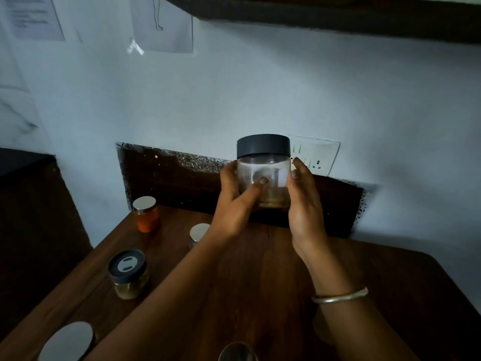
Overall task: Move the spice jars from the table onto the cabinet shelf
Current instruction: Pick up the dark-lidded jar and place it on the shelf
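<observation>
A clear jar with a dark grey lid (263,162) and a little brown spice at its bottom is held up above the wooden table (260,282), in front of the wall. My left hand (235,201) grips its left side, thumb across the front. My right hand (303,201) holds its right side. On the table's left stand an orange spice jar with a silver lid (145,214), a small silver-lidded jar (198,234) partly hidden by my left arm, and a black-lidded jar of greenish spice (128,274). A dark shelf edge (338,19) runs along the top.
A white wall socket (316,155) sits behind the held jar. Papers (161,24) hang on the wall at the upper left. A silver lid (66,342) and a round metal top (238,353) show at the bottom edge. A dark counter (23,160) lies at far left.
</observation>
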The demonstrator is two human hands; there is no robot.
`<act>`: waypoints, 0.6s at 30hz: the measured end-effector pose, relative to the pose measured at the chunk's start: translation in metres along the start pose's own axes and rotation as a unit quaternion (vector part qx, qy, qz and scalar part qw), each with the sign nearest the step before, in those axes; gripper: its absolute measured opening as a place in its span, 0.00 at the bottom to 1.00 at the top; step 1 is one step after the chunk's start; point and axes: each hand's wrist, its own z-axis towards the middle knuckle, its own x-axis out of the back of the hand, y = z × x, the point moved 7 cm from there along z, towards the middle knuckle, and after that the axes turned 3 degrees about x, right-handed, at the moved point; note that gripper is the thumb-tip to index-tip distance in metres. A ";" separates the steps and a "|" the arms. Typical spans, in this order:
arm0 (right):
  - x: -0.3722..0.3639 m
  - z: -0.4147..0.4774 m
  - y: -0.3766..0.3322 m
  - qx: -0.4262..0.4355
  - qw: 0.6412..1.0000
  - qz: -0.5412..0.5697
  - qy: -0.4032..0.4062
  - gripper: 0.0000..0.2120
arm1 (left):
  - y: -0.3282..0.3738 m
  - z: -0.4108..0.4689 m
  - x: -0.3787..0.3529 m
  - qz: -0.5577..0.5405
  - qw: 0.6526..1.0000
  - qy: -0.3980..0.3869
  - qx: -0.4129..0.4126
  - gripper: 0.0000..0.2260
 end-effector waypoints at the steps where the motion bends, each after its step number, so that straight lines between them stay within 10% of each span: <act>1: -0.004 -0.001 -0.001 -0.007 0.999 0.035 -0.027 0.23 | 0.000 0.000 0.000 -0.023 1.000 -0.002 0.014 0.19; 5: -0.014 -0.009 -0.006 -0.012 0.995 0.072 -0.070 0.32 | 0.001 0.001 0.000 -0.016 0.999 0.005 0.040 0.11; 9: -0.007 -0.010 -0.009 -0.023 0.998 0.058 -0.031 0.31 | 0.006 0.006 0.009 0.162 0.986 0.049 -0.010 0.21; 18: 0.002 -0.005 -0.019 0.015 0.994 0.038 -0.102 0.32 | 0.010 -0.003 -0.005 0.202 0.977 -0.055 -0.047 0.48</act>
